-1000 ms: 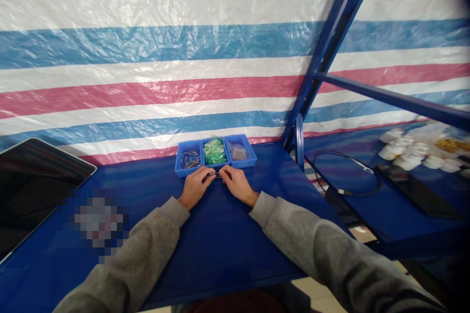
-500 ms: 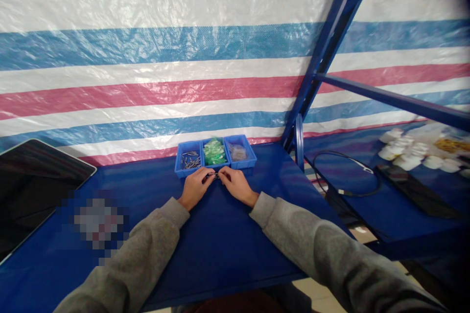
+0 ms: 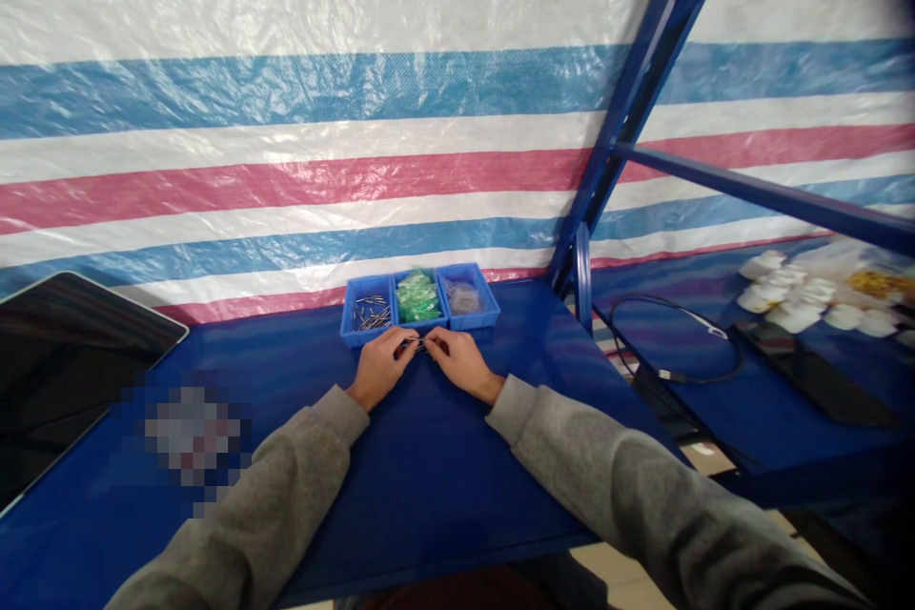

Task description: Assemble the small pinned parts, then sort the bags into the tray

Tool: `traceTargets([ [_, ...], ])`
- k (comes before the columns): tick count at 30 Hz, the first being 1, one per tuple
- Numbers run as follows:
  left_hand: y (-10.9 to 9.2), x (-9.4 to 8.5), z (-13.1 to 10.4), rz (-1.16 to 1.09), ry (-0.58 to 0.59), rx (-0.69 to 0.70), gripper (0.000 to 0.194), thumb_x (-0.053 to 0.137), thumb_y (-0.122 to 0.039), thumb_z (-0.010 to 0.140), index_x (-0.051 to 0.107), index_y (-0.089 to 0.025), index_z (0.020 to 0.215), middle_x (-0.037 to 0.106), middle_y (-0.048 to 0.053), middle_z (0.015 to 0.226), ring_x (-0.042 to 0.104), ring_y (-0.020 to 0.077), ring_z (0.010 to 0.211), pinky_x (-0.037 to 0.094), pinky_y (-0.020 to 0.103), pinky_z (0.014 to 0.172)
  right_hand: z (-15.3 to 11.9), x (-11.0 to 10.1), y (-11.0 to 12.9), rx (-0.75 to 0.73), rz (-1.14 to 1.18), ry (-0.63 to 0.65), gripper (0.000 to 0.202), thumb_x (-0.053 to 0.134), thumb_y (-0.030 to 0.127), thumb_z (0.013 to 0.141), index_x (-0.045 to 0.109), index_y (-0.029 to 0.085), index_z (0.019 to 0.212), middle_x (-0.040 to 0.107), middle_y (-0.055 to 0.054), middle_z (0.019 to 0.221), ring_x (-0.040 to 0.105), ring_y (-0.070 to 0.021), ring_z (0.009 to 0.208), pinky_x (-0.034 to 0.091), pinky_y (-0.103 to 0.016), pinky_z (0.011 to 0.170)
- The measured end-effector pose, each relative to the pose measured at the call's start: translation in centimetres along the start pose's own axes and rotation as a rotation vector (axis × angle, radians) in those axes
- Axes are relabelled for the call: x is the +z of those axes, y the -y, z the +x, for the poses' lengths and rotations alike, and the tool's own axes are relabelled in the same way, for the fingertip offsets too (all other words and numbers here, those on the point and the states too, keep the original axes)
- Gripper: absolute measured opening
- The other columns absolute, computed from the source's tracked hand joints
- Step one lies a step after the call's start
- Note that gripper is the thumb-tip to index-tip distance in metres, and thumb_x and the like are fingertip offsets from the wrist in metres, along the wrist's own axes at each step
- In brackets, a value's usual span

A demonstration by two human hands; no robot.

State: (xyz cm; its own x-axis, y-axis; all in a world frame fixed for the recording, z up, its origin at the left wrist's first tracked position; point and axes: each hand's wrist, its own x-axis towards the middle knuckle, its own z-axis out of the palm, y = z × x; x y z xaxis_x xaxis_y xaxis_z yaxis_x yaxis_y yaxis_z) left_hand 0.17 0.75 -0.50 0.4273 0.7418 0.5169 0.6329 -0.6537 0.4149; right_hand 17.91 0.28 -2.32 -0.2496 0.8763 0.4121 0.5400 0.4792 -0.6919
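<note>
Fingertips of my left hand (image 3: 382, 365) and my right hand (image 3: 458, 360) are pinched close together just in front of three joined blue bins. Between them shows a small thin dark piece (image 3: 420, 343), too small to name, which both hands grip. The left bin (image 3: 355, 335) holds several thin metal pieces (image 3: 372, 313). Green plastic packets (image 3: 418, 295) fill the middle bin, and the right bin (image 3: 488, 313) holds small clear items (image 3: 463, 297).
The blue table (image 3: 429, 496) lies under my forearms. A dark flat screen (image 3: 64, 362) is at the left, near a blurred patch. On the right stand a blue metal frame (image 3: 615, 133), a black cable (image 3: 664, 374) and white parts (image 3: 793, 295). Striped sheeting (image 3: 286, 114) hangs behind.
</note>
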Motion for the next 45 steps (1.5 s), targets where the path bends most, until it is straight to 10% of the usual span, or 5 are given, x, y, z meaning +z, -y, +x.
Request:
traceTargets([
  [45, -0.04, 0.04, -0.02, 0.007, 0.000, -0.015, 0.017, 0.051, -0.029, 0.088, 0.064, -0.019, 0.092, 0.067, 0.002, 0.084, 0.058, 0.0119, 0.066, 0.046, 0.023, 0.064, -0.03, -0.40, 0.52, 0.007, 0.006, -0.002, 0.018, 0.046, 0.022, 0.089, 0.062, 0.018, 0.080, 0.062, 0.000, 0.067, 0.056, -0.0120, 0.060, 0.039, -0.021, 0.061],
])
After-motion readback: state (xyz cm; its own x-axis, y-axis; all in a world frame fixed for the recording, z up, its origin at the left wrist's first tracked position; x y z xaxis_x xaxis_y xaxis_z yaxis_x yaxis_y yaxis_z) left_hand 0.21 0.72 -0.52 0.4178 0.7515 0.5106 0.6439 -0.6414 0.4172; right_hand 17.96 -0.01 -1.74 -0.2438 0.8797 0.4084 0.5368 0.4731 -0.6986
